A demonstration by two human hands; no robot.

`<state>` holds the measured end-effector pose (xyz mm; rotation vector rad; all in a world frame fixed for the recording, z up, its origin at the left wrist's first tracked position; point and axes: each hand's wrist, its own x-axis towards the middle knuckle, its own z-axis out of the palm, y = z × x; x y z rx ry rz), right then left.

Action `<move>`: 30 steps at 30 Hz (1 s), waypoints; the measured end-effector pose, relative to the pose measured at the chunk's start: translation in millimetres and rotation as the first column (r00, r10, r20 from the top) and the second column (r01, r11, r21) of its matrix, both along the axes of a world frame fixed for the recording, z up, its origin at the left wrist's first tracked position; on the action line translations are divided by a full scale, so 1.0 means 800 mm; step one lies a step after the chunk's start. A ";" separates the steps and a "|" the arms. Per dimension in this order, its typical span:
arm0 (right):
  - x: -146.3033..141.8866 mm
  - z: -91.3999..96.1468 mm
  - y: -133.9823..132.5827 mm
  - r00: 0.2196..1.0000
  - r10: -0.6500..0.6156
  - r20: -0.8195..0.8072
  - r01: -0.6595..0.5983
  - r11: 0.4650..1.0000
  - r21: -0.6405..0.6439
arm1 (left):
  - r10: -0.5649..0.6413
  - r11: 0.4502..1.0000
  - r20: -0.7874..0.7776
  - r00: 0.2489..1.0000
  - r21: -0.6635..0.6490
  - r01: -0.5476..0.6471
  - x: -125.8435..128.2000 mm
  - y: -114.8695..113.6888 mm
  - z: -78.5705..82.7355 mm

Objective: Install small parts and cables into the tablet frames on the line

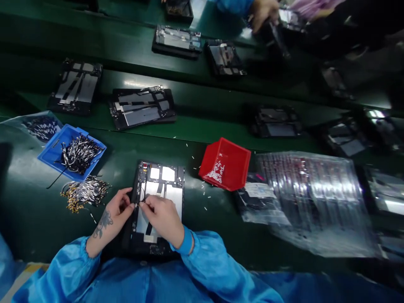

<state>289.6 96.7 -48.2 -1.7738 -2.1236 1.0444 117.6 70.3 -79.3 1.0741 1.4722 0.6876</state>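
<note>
Head view: both hands pinch a thin cable [141, 203] over the open tablet [158, 198] lying on the counter [28, 219] just before the person, the left hand [115, 212] steadying and the right hand [162, 216] guiding. It would go best with the tablet kept flat and the cable end pressed straight down. No writing is legible.

My right hand [164, 219] hides the middle of the open tablet [158, 206], and whatever my fingertips pinch is too small to tell. A co-worker's hand [263, 12] is cut off at the top edge, and the plastic sleeves [315, 198] on the right are blurred.
</note>
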 end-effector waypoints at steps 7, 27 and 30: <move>-0.001 0.002 -0.004 0.996 -0.021 -0.085 0.024 0.999 0.031 | -0.011 1.000 -0.031 0.999 -0.006 0.010 0.006 0.009 0.001; 0.020 -0.006 0.019 0.949 -0.125 -0.290 0.163 0.981 0.109 | -0.286 0.909 -0.149 0.947 0.269 0.317 -0.003 0.008 0.004; 0.018 -0.010 0.021 0.954 -0.114 -0.278 0.150 0.982 0.114 | -0.331 0.878 -0.213 0.919 0.286 0.383 -0.005 0.009 0.002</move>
